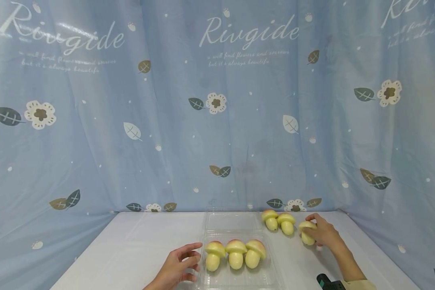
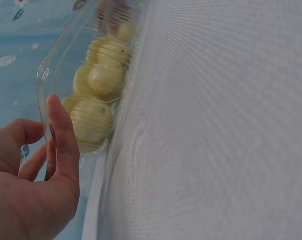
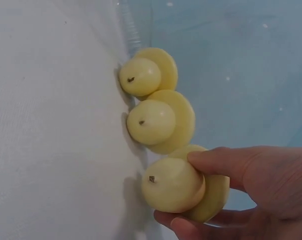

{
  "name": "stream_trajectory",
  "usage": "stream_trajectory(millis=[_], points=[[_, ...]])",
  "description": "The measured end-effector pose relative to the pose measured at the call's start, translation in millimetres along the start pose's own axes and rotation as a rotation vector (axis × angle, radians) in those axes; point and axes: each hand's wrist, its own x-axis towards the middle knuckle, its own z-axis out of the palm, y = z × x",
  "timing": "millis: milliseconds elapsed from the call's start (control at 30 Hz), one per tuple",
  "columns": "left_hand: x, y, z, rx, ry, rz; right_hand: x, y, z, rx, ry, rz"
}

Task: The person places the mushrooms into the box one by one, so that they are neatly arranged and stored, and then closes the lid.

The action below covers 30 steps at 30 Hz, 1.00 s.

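Although the head view takes in both hands and the reddish blush on top of the caps, only the right wrist view plainly shows the stem ends, each with a small dark mark, of the held toy mushroom (image 3: 173, 185) in the right hand (image 1: 324, 233) and its neighbours. The left wrist view alone shows the ridged side of the clear plastic box (image 1: 235, 280), close beside the left hand (image 1: 177, 264), with yellow shapes streaked behind it.

Six toy mushrooms are in sight: one in the right hand, two loose mushrooms (image 1: 287, 224) on the white table (image 1: 148, 233) just to that hand's left, and three boxed mushrooms (image 1: 235, 254) in a row to the left hand's right. There is one box, its single lid (image 1: 233, 221) folded back beyond the left hand.

Each mushroom is pale yellow and smooth, a domed cap over a plump, rounded stem. The right hand pinches its mushroom by the cap, between thumb and fingers. The left hand is relaxed, fingers loosely bent; whether they touch the box cannot be told.
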Motion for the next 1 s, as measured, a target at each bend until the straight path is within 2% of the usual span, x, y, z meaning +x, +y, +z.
stream_trajectory(millis=[267, 600, 1000], points=[[0.4, 1.4, -0.1, 0.007, -0.008, 0.006, -3.7, -8.7, -4.4, -0.009, 0.023, -0.042], [1.1, 0.5, -0.4, 0.009, -0.009, 0.008, -8.3, -23.8, -10.3, -0.013, 0.008, -0.092], [1.9, -1.6, -1.7, 0.013, -0.014, 0.009, -17.7, -49.3, -11.8, -0.052, 0.055, -0.182]])
